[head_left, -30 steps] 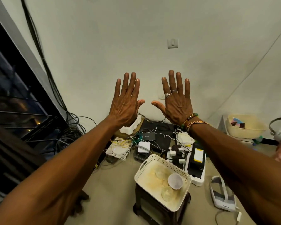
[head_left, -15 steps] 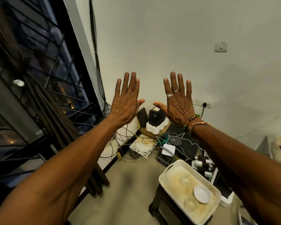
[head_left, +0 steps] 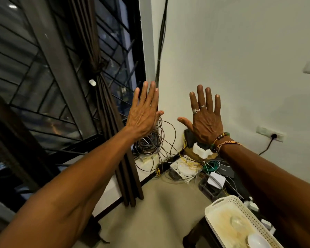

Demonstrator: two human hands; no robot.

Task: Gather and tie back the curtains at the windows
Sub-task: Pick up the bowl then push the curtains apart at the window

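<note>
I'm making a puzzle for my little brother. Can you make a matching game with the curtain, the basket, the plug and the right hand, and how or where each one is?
Things:
1. curtain
2. basket
3. plug
4. right hand

States:
A. wears rings
B. tied at the middle
C. in the socket on the wall
D. holds a white bowl

Pairs: 1-B, 2-D, 3-C, 4-A
</note>
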